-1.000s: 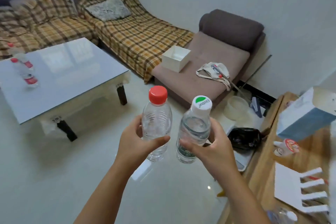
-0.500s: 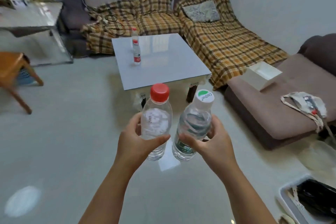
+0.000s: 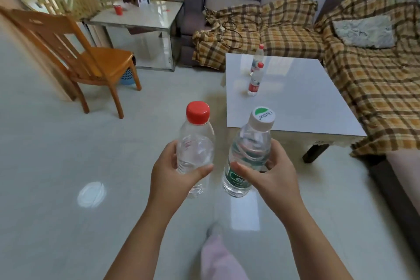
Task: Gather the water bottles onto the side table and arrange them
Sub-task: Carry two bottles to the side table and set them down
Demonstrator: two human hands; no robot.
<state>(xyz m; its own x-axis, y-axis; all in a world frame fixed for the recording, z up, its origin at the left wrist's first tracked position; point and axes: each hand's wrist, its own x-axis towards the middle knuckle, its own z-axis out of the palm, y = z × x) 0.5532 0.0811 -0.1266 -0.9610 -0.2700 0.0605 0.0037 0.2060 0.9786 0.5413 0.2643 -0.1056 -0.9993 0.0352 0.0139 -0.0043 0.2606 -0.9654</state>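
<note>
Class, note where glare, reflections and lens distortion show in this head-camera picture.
Head view: window glare on the white coffee table and bright reflections on the floor; wide-angle bending at the frame edges, stretching the wooden chair; the far side table looks soft.

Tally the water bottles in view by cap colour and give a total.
Red cap: 3, one in the left hand at, two on the white coffee table at and.
White cap with green mark: 1, in the right hand at.
Total: 4
</note>
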